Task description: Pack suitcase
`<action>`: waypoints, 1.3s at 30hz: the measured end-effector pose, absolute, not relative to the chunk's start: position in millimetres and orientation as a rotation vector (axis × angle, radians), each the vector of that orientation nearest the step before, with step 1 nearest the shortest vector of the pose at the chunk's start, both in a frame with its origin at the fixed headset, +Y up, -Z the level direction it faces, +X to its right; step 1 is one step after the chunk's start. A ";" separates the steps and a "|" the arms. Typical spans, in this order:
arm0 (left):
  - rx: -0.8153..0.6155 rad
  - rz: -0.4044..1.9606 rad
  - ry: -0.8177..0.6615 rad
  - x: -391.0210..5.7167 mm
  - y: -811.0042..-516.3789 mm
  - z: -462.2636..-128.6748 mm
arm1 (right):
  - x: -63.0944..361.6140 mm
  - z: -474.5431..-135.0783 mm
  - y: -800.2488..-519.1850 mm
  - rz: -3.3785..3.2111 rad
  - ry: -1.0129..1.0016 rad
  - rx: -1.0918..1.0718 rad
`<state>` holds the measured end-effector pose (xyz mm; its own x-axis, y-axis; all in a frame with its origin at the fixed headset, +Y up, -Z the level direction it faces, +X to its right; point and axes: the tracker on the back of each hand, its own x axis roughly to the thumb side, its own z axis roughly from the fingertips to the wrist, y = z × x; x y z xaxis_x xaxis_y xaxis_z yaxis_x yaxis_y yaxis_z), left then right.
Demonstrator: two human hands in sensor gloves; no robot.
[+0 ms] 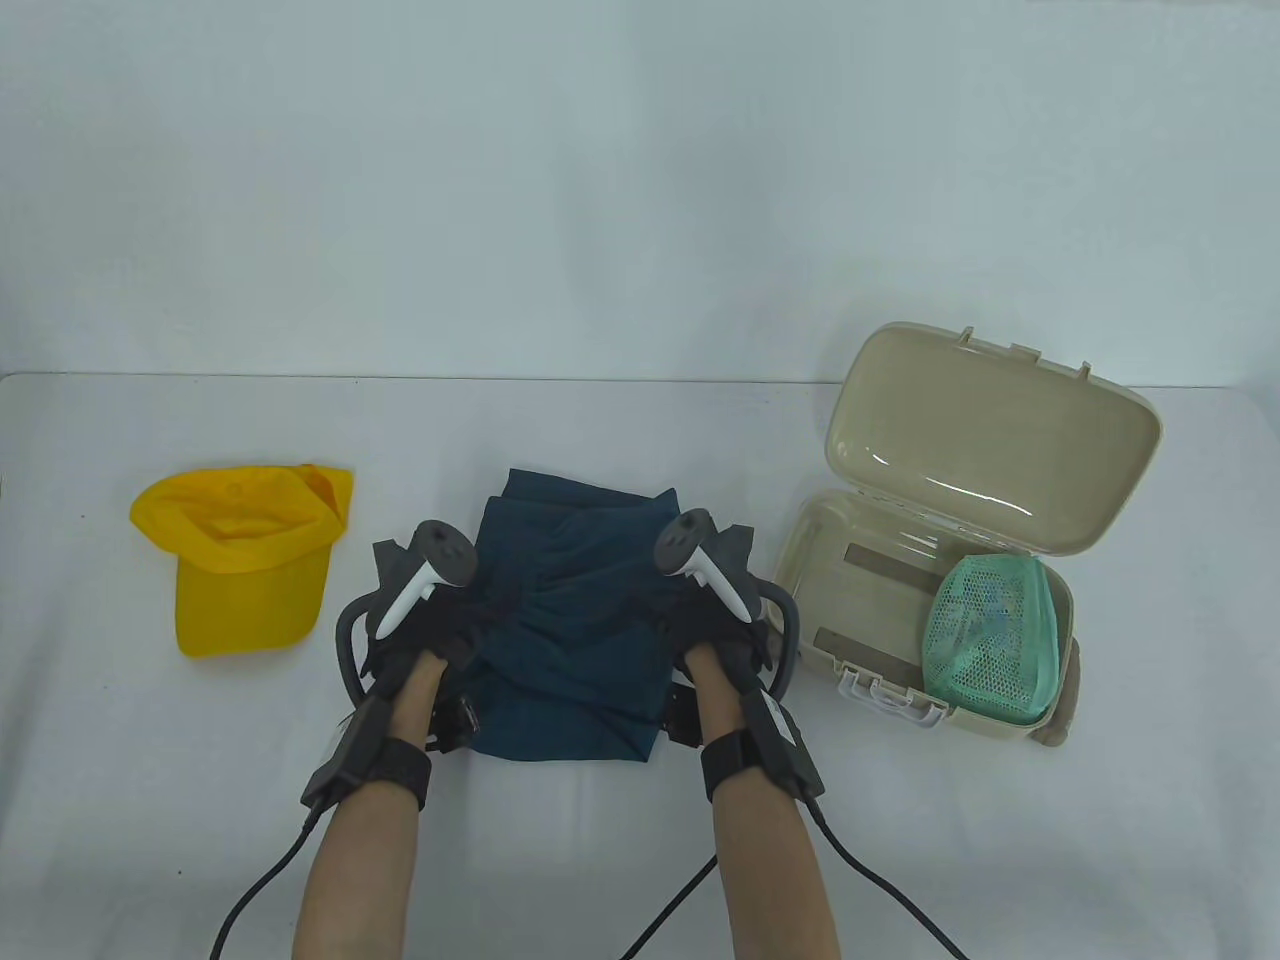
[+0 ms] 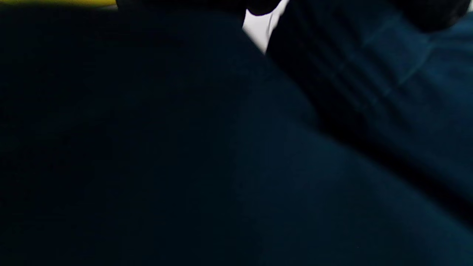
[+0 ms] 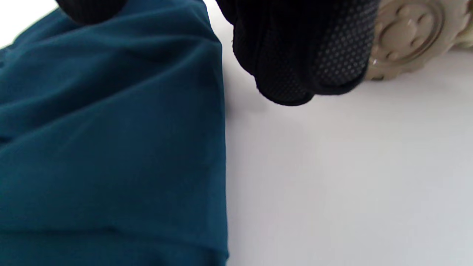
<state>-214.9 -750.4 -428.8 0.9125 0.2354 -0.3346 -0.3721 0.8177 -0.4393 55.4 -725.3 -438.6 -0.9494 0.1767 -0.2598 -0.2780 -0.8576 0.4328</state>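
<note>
Hands on folded teal garment mid-table: left hand grips left edge, right hand grips right edge, fabric bunched between. Beige suitcase open at right, green mesh pouch inside. Yellow cap far left.

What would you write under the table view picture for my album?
Both gloved hands, left hand and right hand, on a folded teal garment between a yellow cap and an open beige suitcase.

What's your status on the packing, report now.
Both hands, left hand and right hand, on the folded teal garment mid-table. Suitcase open, green mesh pouch inside. Yellow cap unpacked.
</note>
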 end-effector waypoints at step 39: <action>-0.383 1.002 0.083 -193.6 -605.7 -409.8 | 131.0 -410.8 -601.1 2.199 0.390 -0.092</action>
<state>-193.6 -605.7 -409.8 0.5415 0.8050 -0.2423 -0.8340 0.4782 -0.2753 131.0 -601.1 -410.8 -0.6140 0.7628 -0.2029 -0.7861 -0.5675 0.2450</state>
